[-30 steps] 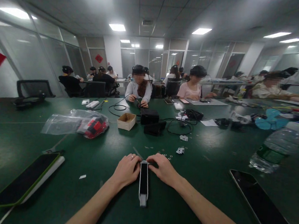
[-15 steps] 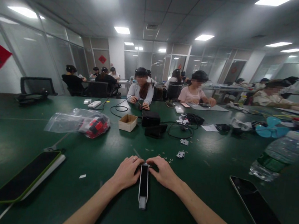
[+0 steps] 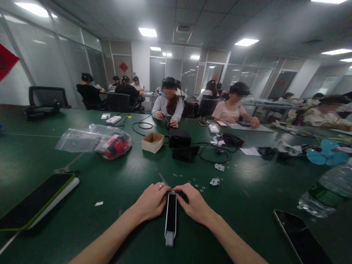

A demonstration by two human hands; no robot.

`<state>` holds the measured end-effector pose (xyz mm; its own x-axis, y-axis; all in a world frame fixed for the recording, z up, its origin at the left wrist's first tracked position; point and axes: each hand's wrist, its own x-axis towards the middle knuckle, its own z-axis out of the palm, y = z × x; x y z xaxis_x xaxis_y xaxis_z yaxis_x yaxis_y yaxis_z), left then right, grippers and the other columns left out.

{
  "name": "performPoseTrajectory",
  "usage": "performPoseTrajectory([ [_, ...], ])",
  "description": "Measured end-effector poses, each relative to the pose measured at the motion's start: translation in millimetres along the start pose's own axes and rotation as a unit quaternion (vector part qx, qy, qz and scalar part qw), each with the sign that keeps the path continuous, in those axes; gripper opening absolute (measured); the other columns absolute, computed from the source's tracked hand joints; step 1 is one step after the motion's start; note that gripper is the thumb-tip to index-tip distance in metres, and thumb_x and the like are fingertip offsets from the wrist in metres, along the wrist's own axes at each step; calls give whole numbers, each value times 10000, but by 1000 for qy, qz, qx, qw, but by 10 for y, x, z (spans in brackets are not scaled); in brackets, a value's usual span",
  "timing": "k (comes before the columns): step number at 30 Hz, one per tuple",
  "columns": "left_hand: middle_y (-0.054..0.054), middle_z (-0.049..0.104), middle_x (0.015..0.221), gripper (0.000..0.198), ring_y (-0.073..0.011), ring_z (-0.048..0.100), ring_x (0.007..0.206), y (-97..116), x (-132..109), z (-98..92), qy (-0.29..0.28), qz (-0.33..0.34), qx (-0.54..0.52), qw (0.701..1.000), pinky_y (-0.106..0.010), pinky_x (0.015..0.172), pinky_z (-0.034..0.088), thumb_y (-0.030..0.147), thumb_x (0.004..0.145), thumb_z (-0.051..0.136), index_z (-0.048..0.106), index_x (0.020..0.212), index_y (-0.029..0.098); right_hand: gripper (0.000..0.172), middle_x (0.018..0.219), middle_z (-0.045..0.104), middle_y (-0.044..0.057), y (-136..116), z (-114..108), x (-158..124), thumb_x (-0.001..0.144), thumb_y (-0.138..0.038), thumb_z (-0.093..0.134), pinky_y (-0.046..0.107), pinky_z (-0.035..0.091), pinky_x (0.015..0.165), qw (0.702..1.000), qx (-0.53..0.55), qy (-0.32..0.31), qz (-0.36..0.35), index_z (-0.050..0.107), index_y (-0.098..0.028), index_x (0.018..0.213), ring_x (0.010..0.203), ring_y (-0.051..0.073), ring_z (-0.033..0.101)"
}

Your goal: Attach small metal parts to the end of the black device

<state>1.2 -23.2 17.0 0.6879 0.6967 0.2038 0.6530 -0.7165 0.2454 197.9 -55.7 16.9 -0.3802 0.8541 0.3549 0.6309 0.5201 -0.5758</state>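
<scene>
A narrow white-edged device with a dark face [image 3: 171, 216] lies lengthwise on the green table [image 3: 83, 223], a pale grey piece at its near end. My left hand [image 3: 152, 201] is closed on its far end from the left, a ring on one finger. From the right, my right hand [image 3: 195, 204] grips the same far end with bent fingers. The fingertips of both hands almost meet there and hide that end of the device.
Small metal rings and white brackets [image 3: 215, 182] lie beyond my hands. Phones rest at left [image 3: 34, 202] and right [image 3: 311, 253], with a water bottle [image 3: 331, 188] behind the right one. Farther off are a small box [image 3: 152, 142], a plastic bag [image 3: 111, 143] and seated people.
The view has shifted slightly, so most things appear a little farther right. My hands keep the same hold at the far end of the device.
</scene>
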Motion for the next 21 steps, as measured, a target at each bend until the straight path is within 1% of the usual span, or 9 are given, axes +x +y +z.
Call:
performPoseTrajectory([
  [2,-75,603,1063,279,-190,568,967,-6,3,5,0,2,-1,1000,-326,850,450,131,894,385,546,1117,176,211,1006,651,58,22,15,-2,867,-117,510,358,468,900,1000,-1,8,-4,608,-175,1045,947,183,575],
  [5,-71,606,1065,277,-188,567,963,-4,1,2,-2,2,0,1000,-322,842,447,137,901,384,545,1122,183,194,983,639,57,43,30,-5,876,-127,495,348,486,860,1000,6,1,0,609,-178,1024,915,179,574],
  [10,-67,615,1050,261,-191,570,969,38,-32,-38,-2,-10,12,1000,-322,845,439,174,922,378,560,1108,194,188,972,621,64,55,65,-12,888,-161,476,360,500,830,1000,14,-3,14,600,-192,1025,901,189,575],
  [13,-67,618,1050,254,-200,568,972,57,-53,-59,-6,-20,26,999,-328,824,443,182,909,403,555,1112,197,191,977,620,70,57,77,-6,888,-186,469,368,508,813,1000,12,-7,18,596,-196,1030,898,199,579],
  [17,-63,617,1040,251,-203,567,965,70,-69,-66,-4,-24,33,999,-331,818,442,185,900,412,557,1105,202,199,979,622,74,36,75,-3,868,-194,483,380,511,815,1000,4,-2,13,592,-201,1035,898,207,580],
  [21,-67,610,1061,261,-206,564,980,66,-66,-54,-2,-30,27,999,-338,833,438,180,891,419,554,1112,205,204,1010,627,81,28,73,-15,862,-215,503,399,501,854,1000,-8,9,7,589,-198,1047,939,216,580],
])
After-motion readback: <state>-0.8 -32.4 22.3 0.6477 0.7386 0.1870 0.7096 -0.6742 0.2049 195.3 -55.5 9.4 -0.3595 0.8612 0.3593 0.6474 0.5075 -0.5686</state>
